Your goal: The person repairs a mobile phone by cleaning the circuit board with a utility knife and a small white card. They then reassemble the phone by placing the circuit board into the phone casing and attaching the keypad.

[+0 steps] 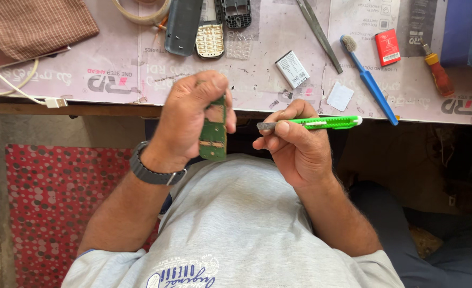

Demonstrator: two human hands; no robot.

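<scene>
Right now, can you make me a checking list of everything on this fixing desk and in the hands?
Surface: workbench covered with a printed pale mat, specks of debris on it.
Job's things: green circuit board; green utility knife, blade end toward the board.
Clutter: phone shell parts, keypad, small battery, tweezers, blue toothbrush, red card, screwdriver, checked cloth.
Grips: left hand holds the board upright; right hand holds the knife.
Cables: white cable with plug at the desk's left edge.
Surroundings: red dotted mat on the floor.
</scene>
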